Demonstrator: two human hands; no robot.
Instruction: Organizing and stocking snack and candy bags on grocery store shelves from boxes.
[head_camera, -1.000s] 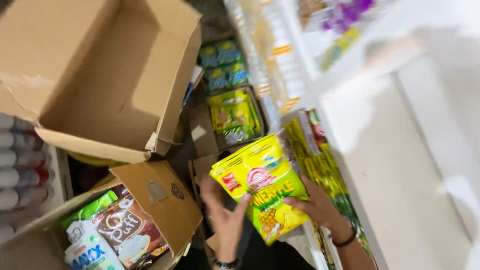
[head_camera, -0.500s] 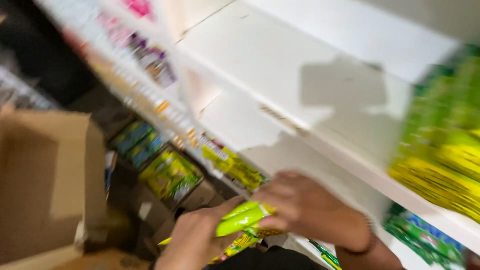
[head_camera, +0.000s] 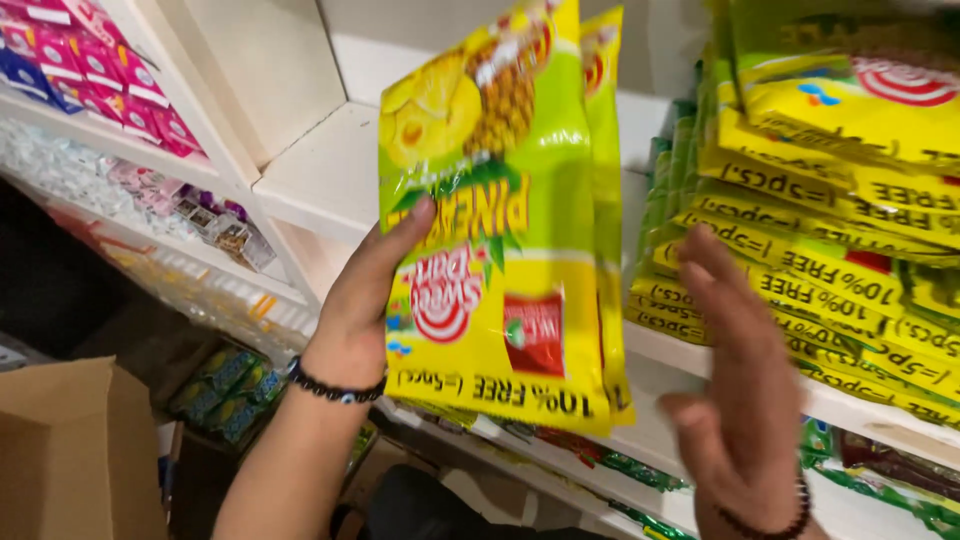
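Left hand (head_camera: 365, 300) gripping two upside-down yellow-green plastic snack packets (head_camera: 500, 230) against white shelf (head_camera: 320, 170); right hand (head_camera: 735, 390) spread open, empty, beside stacked yellow packets (head_camera: 830, 250).

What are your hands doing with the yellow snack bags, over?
Left hand gripping yellow pineapple snack packets, upside down. Right hand open beside them, empty. Stacked matching packets fill shelf on right.

Glossy plastic snack packets (head_camera: 500, 250), matt white shelf (head_camera: 320, 170), perhaps painted wood

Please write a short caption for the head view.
Left hand lifts yellow snack packets toward a white shelf; right hand open beside stacked packets.
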